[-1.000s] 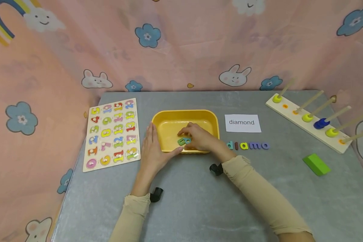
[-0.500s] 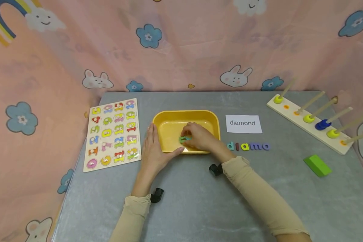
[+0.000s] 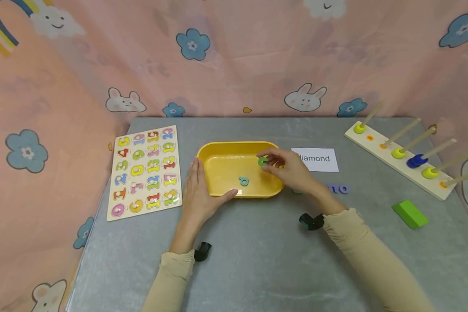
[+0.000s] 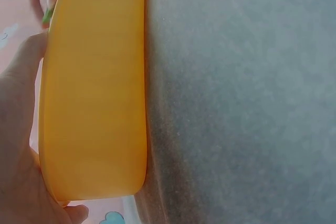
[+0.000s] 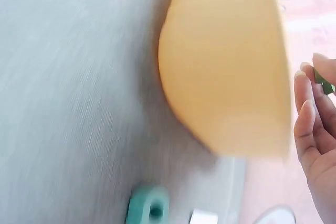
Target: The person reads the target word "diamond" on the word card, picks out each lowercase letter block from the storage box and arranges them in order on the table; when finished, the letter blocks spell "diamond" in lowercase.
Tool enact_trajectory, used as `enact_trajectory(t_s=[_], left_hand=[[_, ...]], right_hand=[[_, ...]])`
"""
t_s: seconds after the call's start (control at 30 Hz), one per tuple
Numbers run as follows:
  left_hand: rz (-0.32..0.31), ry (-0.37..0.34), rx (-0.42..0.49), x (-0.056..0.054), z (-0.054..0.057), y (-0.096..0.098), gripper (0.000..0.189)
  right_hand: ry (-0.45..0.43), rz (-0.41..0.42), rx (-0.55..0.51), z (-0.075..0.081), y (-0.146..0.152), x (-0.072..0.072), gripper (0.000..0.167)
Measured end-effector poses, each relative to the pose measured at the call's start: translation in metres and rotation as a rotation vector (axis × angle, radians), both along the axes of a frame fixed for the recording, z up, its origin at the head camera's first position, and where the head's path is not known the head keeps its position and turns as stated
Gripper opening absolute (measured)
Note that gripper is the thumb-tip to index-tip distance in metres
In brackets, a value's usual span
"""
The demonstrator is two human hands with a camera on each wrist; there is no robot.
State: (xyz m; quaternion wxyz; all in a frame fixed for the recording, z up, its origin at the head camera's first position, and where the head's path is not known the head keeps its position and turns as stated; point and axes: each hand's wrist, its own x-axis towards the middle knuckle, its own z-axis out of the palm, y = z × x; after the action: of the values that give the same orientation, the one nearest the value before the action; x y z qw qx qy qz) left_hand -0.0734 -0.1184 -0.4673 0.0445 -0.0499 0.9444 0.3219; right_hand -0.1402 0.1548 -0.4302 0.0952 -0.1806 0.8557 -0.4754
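My left hand (image 3: pixel 198 193) rests against the yellow tray (image 3: pixel 222 149), straight fingers along its left side and thumb at the near rim. In the left wrist view the thumb and palm lie by the tray's wall (image 4: pixel 97 87). My right hand (image 3: pixel 290 169) pinches a small green letter (image 3: pixel 263 161) between thumb and fingertips, above the tray's right part. The right wrist view shows this green letter (image 5: pixel 328 85) partly hidden by the fingers. One teal letter (image 3: pixel 243 181) lies on the tray floor. Right of the tray, my hand and forearm cover part of the letter row, leaving a purple "o" (image 3: pixel 344 189) visible.
A white card (image 3: pixel 320 160) reading "diamond" lies behind the right hand, partly covered. At left is a number puzzle board (image 3: pixel 142 173). A peg board with rings (image 3: pixel 398 159) and a green block (image 3: pixel 411 214) are at right.
My right hand has picked up the green letter from the tray floor and moved right and up with it. The teal letter is left in the tray. My left hand stays put.
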Motion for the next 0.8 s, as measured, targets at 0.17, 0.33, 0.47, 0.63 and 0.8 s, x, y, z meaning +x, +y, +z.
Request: enact_trajectory(t_s=[0.17, 0.33, 0.47, 0.63, 0.8], left_hand=[[0.002, 0.013, -0.002, 0.0, 0.001, 0.0, 0.14], [0.004, 0.013, 0.0, 0.0, 0.0, 0.0, 0.14], [0.001, 0.013, 0.0, 0.001, 0.0, 0.0, 0.14], [-0.004, 0.019, -0.002, 0.001, 0.0, 0.0, 0.141], [-0.003, 0.015, 0.003, 0.001, -0.001, 0.0, 0.141]], right_hand=[[0.011, -0.087, -0.002, 0.004, 0.04, 0.01, 0.032], [0.021, -0.228, -0.067, -0.004, 0.079, 0.019, 0.027], [0.024, -0.341, -0.115, -0.009, 0.106, 0.026, 0.022], [0.046, -0.402, -0.104, -0.01, 0.131, 0.037, 0.023], [-0.026, -0.506, -0.018, -0.008, 0.145, 0.048, 0.033]])
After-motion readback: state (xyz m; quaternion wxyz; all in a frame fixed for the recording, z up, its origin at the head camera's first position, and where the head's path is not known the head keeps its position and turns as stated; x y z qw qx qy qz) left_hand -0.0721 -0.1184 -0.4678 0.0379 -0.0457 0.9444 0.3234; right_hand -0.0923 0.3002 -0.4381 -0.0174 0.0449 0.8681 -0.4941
